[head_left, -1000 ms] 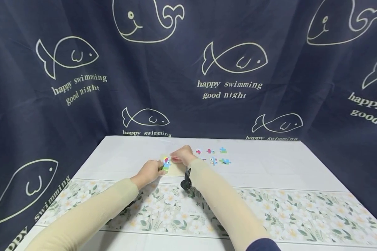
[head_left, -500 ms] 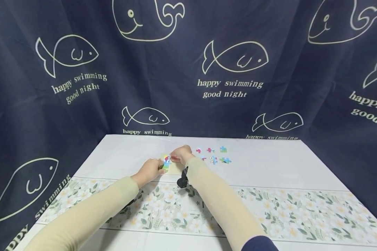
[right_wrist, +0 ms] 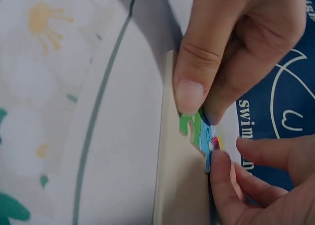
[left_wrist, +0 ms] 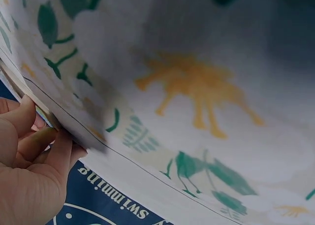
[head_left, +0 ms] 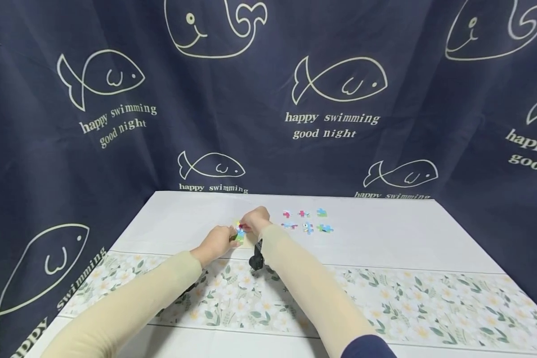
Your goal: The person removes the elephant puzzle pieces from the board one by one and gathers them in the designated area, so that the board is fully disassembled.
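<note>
On the white tabletop lies a pale puzzle board [head_left: 249, 241], with joined picture pieces [head_left: 239, 237] in green, blue and red along its left part. My left hand [head_left: 216, 242] holds the left side of these pieces; in the right wrist view its thumb [right_wrist: 190, 94] lies on the green part. My right hand [head_left: 256, 220] bends over the board and pinches a small, partly red jigsaw piece against the joined ones. Its fingers hide most of that piece. In the left wrist view, the fingers of my left hand [left_wrist: 37, 156] lie at the board's edge.
Several loose jigsaw pieces [head_left: 308, 228] lie in two rows right of the board. A floral strip [head_left: 407, 303] crosses the table in front. A dark curtain with fish drawings [head_left: 340, 82] hangs behind. A black device [head_left: 256, 261] sits at my right wrist.
My right hand has shifted slightly left, closer to my left hand, bringing the reddish piece to the joined ones. A loose piece half hidden behind the right wrist now shows fully.
</note>
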A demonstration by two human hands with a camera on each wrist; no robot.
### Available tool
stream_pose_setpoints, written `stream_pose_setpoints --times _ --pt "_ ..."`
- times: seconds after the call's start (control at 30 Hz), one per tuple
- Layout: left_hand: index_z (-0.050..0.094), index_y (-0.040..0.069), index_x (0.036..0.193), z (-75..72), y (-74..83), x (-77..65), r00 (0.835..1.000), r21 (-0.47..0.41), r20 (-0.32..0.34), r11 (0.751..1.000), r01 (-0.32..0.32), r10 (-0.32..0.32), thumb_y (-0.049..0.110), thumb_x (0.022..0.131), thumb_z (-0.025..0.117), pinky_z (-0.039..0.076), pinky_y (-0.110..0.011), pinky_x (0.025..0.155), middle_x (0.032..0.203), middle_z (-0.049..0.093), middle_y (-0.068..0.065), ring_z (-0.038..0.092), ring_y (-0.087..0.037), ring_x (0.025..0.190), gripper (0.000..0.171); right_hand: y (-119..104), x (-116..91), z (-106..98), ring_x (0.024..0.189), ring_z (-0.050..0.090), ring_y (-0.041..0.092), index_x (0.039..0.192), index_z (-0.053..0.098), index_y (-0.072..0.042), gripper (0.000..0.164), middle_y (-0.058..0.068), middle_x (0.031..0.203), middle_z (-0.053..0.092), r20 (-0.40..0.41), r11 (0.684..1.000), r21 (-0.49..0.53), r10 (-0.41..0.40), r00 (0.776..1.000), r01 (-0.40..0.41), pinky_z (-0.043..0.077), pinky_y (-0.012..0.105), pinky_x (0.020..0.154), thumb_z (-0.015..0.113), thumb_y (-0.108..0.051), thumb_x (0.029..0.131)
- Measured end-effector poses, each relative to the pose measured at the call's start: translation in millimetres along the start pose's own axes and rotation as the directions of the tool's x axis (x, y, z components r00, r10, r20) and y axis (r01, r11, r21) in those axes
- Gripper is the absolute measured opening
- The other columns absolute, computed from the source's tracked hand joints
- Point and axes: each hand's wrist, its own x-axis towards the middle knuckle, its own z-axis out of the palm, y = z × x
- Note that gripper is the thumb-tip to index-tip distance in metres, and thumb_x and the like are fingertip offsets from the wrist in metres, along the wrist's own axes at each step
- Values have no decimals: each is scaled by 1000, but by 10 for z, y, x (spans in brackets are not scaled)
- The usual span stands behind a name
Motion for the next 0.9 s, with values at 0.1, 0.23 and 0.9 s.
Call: stream_pose_setpoints --times 0.1,0.23,0.9 --pt "61 -6 123 16 10 7 1000 -13 -2 1000 4 -4 20 88 70 46 -46 106 133 57 -24 57 -39 121 45 -30 -47 -5 50 59 10 107 64 8 34 15 85 69 -78 991 -130 -21 997 11 50 15 44 75 3 76" --pt "61 -6 124 20 12 6 1000 -23 -7 1000 7 -7 20 88 70 44 -46 108 134 56 -23 55 -39 123 45 -43 -89 -18 50 59 9 109 64 8 35 16 87 70 -108 978 -206 -46 993 22 44 13 38 74 1 76" --pt "62 -7 121 11 4 8 1000 -38 -8 999 -1 1 19 88 70 46 -46 106 130 60 -24 56 -38 122 42 33 -40 -28 46 53 9 109 64 9 39 7 65 60 -107 986 -163 -51 993 33 44 14 38 77 3 72"
